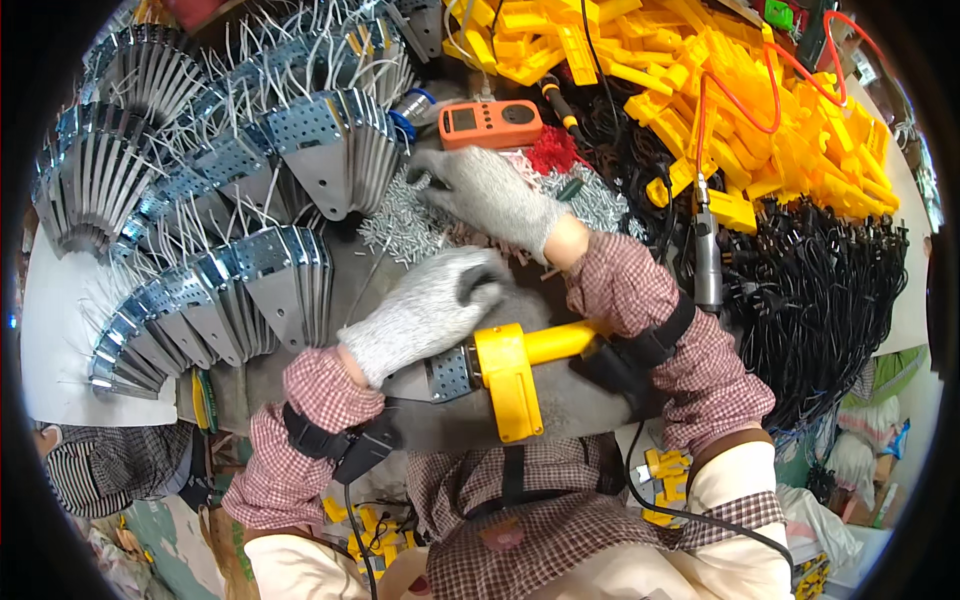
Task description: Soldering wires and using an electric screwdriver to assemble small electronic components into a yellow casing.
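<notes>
My right hand, in a grey knit glove, reaches over a heap of small silver screws. Its fingers are bent and pressed together at the heap; whatever is in them is too small to make out. Closer to me is my left hand, gloved alike, with its fingers curled and slightly blurred; I cannot see what they hold. Below it on the bench lies a yellow plastic tool body with a round handle. A perforated grey metal plate joins its left side, partly covered by my left wrist.
Rows of grey metal plates with white wires stand at left. An orange meter and a screwdriver lie beyond my hands. Yellow plastic parts pile up at far right, above black cables. An air screwdriver hangs from a red hose.
</notes>
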`<state>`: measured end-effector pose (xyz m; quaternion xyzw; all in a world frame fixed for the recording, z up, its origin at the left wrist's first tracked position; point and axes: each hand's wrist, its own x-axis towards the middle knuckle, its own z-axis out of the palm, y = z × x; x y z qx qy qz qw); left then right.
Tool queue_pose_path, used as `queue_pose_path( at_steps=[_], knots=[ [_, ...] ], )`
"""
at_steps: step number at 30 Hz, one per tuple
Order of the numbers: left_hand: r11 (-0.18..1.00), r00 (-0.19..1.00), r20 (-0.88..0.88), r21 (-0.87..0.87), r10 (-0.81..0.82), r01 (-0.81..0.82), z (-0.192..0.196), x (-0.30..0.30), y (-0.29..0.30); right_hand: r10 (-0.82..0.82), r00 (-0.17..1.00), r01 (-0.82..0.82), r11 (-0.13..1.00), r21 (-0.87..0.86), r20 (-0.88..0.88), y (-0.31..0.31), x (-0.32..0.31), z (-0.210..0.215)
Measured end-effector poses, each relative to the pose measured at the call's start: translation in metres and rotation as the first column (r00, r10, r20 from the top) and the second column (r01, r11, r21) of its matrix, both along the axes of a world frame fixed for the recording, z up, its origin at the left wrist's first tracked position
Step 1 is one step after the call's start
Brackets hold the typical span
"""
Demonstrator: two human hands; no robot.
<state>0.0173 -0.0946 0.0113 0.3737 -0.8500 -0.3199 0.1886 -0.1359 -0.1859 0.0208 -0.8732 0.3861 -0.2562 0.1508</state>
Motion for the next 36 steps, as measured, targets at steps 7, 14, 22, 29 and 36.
queue_pose_path(
  at_steps=[7,14,22,29,36],
  knots=[
    [0.94,0.962,-0.011,0.208,-0.275,0.271,-0.003,-0.071,-0.005,-0.025,0.999,0.022,0.993,0.113,0.021,-0.007,-0.007,0.017],
    [0.878,0.867,0.29,-0.142,-0.405,0.458,0.016,-0.08,0.009,0.11,0.993,-0.117,0.979,0.167,0.048,-0.016,-0.027,0.011],
    [0.919,0.893,0.298,-0.101,-0.337,0.38,0.007,-0.058,0.037,-0.038,0.981,0.016,0.993,0.116,0.189,0.054,-0.046,0.048],
    [0.954,0.927,0.236,0.0,-0.291,0.299,0.003,-0.058,0.042,-0.364,0.904,0.287,0.906,0.312,0.224,0.181,-0.123,0.031],
    [0.946,0.92,0.27,-0.072,-0.285,0.315,0.003,-0.064,0.041,-0.401,0.913,0.387,0.91,0.15,0.074,0.216,-0.118,-0.012]
  ],
)
